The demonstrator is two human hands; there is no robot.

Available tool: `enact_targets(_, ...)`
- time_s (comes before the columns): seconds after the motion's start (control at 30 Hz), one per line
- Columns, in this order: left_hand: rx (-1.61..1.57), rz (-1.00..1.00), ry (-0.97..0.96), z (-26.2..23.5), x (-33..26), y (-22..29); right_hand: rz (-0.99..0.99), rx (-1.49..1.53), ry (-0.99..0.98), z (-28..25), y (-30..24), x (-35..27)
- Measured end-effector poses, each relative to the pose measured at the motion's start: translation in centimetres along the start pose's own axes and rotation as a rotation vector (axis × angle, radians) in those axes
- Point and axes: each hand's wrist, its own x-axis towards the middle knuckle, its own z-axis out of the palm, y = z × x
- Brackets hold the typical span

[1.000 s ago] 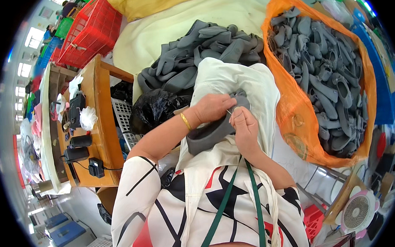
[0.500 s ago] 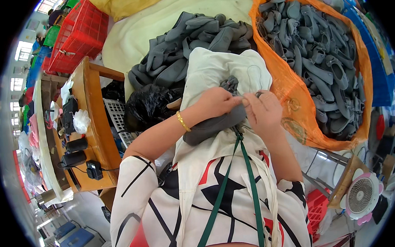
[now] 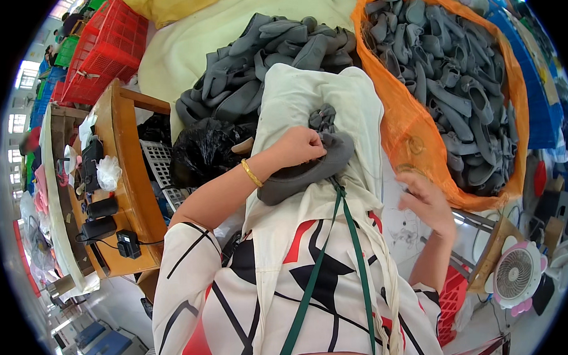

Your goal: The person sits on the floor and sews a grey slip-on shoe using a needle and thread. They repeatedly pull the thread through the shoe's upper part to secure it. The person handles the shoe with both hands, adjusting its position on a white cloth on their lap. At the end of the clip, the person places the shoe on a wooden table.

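A grey fabric shoe (image 3: pixel 306 180) lies across the white cloth-covered cushion (image 3: pixel 318 82) in front of me. My left hand (image 3: pixel 298 145) is closed on the shoe's edge, fingertips pinched at its opening. Off to the right, apart from the shoe, my right hand (image 3: pixel 425 201) hangs in the air with its fingers curled. Whatever is between those fingers is too small to make out. Just beyond the shoe sits a small bunch of dark grey fabric pieces (image 3: pixel 322 118). Green apron straps (image 3: pixel 312 276) run down my front.
A pile of grey shoes (image 3: pixel 261 59) lies on pale cloth ahead. More fill an orange sack (image 3: pixel 407 129) at right. At left stand a wooden table (image 3: pixel 136 233), a black plastic bag (image 3: pixel 208 152) and a red crate (image 3: pixel 104 52). A fan (image 3: pixel 515 272) is at lower right.
My right hand has left the shoe and moved out to the right and nearer me. The left hand stays on the shoe, shifted slightly left.
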Motion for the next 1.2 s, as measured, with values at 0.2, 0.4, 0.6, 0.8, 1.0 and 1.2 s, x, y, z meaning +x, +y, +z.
enact_targets(0.2, 0.152, 0.153, 0.076, -0.3, -0.3, -0.5, -0.217, -0.195, 0.173, 8.6, -0.7, 9.2)
enact_targets(0.4, 0.189, 0.192, 0.081, -0.6, -0.7, -0.3, -0.46, -0.577, 0.303, 11.6, 0.8, 14.3)
enact_targets(0.6, -0.105, 0.113, -0.003, -1.5, 1.4, -2.5, -0.451, -0.481, 0.231, 11.4, 0.8, 15.2)
enact_targets(0.8, -0.314, -0.069, -0.078, -1.0, 1.5, -3.2, -0.519, -0.336, 0.308, 13.2, 1.3, 15.8)
enact_targets(1.0, -0.603, -0.125, -0.084, -1.3, 1.4, -4.2, 0.053, 0.79, 0.209, 10.8, 1.6, 14.6)
enact_targets(1.2, -0.769, -0.192, -0.09, -2.0, 0.2, -4.6, 0.086, 1.64, 0.75, -1.8, 15.0, 12.1)
